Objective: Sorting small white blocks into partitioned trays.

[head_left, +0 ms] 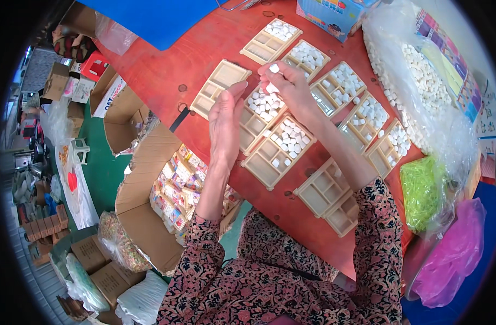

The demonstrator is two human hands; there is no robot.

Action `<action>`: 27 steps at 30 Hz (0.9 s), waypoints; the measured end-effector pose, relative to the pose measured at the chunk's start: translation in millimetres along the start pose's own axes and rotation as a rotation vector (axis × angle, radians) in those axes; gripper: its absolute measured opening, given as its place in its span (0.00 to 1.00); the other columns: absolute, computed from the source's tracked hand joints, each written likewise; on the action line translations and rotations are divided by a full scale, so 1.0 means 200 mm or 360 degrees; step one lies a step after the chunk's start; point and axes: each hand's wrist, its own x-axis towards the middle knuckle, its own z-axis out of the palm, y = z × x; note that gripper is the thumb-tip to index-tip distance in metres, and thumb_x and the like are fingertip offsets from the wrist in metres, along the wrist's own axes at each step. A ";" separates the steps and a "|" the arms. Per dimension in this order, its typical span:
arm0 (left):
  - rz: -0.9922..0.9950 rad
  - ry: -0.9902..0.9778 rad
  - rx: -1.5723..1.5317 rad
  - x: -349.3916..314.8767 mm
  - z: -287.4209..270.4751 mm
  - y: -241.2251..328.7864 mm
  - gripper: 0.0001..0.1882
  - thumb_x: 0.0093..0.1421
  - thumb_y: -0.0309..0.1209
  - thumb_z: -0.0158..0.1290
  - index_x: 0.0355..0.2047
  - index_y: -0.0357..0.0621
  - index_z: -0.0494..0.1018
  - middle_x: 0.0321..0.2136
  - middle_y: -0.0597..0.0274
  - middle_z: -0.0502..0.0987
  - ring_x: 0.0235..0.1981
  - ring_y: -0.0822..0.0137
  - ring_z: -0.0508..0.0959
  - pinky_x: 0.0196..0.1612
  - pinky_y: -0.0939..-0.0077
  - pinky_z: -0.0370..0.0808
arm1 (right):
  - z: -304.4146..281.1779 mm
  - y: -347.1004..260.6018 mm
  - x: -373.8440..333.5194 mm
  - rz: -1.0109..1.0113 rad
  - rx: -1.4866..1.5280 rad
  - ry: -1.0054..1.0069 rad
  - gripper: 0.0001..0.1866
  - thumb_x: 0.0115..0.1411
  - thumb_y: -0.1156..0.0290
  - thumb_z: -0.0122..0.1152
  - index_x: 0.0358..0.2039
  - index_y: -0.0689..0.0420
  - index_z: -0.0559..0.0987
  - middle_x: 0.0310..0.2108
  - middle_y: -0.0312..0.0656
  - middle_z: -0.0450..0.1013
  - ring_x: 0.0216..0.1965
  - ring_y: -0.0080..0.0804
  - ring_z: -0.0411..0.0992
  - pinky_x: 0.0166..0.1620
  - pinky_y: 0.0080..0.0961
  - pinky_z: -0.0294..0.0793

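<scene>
My right hand (294, 89) pinches a small white marshmallow (274, 68) between thumb and fingers. Another white piece shows under its fingers. Beneath it, a pale divided tray (251, 122) has white marshmallows (266, 106) heaped in its larger compartment. To the left, my left hand (225, 127) is held up edgewise with its fingers stretched out and together, nothing visible in it. Its fingertips partly cover a second divided tray (224, 74). Nearer to me, another tray (264, 172) holds marshmallows in its big compartment and a few in a small one.
More part-filled trays (305, 56) line the red table (166, 67); others (326, 189) lie by my right forearm. A large clear bag of marshmallows (416, 81) stands at right, near a green bag (421, 189) and a pink bag (448, 254). A cardboard box (142, 216) of small packets stands lower left.
</scene>
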 end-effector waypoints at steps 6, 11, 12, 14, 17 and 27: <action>0.0024 -0.0027 0.0121 -0.01 -0.06 -0.01 0.25 0.68 0.45 0.41 0.51 0.33 0.70 0.54 0.51 0.70 0.59 0.59 0.66 0.62 0.67 0.61 | -0.01 -0.02 0.02 0.0129 0.0271 0.0045 0.10 0.65 0.71 0.51 0.41 0.65 0.76 0.33 0.40 0.73 0.33 0.23 0.72 0.39 0.21 0.74; 0.0547 -0.0312 0.1059 -0.01 -0.08 -0.09 0.19 0.60 0.28 0.52 0.50 0.32 0.70 0.54 0.45 0.69 0.59 0.49 0.65 0.59 0.61 0.64 | 0.01 0.01 0.01 0.0148 -0.0023 0.0014 0.10 0.63 0.71 0.54 0.41 0.64 0.76 0.33 0.39 0.74 0.34 0.22 0.73 0.39 0.19 0.74; 0.0691 -0.0348 0.1337 -0.01 -0.07 -0.10 0.20 0.59 0.27 0.53 0.50 0.32 0.70 0.54 0.43 0.68 0.60 0.45 0.63 0.59 0.58 0.63 | 0.02 0.04 0.02 0.0042 -0.0110 -0.0002 0.10 0.62 0.72 0.55 0.40 0.64 0.77 0.33 0.40 0.75 0.34 0.22 0.73 0.38 0.18 0.74; 0.0784 -0.0384 0.1572 -0.01 -0.07 -0.12 0.21 0.56 0.24 0.54 0.50 0.31 0.69 0.55 0.40 0.65 0.61 0.37 0.59 0.60 0.52 0.62 | 0.04 0.07 0.02 -0.0022 -0.0133 -0.0018 0.09 0.60 0.73 0.56 0.39 0.63 0.78 0.33 0.41 0.76 0.35 0.23 0.74 0.37 0.18 0.74; 0.0717 -0.0264 0.1515 0.00 -0.10 -0.11 0.20 0.56 0.24 0.54 0.49 0.30 0.69 0.55 0.41 0.65 0.61 0.38 0.59 0.61 0.53 0.62 | 0.07 0.05 0.04 0.0140 0.0175 0.0051 0.08 0.60 0.74 0.55 0.38 0.63 0.78 0.33 0.41 0.76 0.34 0.24 0.74 0.36 0.19 0.74; 0.0809 0.0236 0.1516 0.21 -0.23 -0.04 0.17 0.57 0.24 0.50 0.46 0.26 0.70 0.49 0.37 0.71 0.53 0.43 0.70 0.54 0.58 0.68 | 0.24 0.06 0.35 0.0037 -0.0154 0.0106 0.08 0.58 0.76 0.58 0.38 0.62 0.79 0.32 0.39 0.75 0.34 0.23 0.74 0.36 0.19 0.73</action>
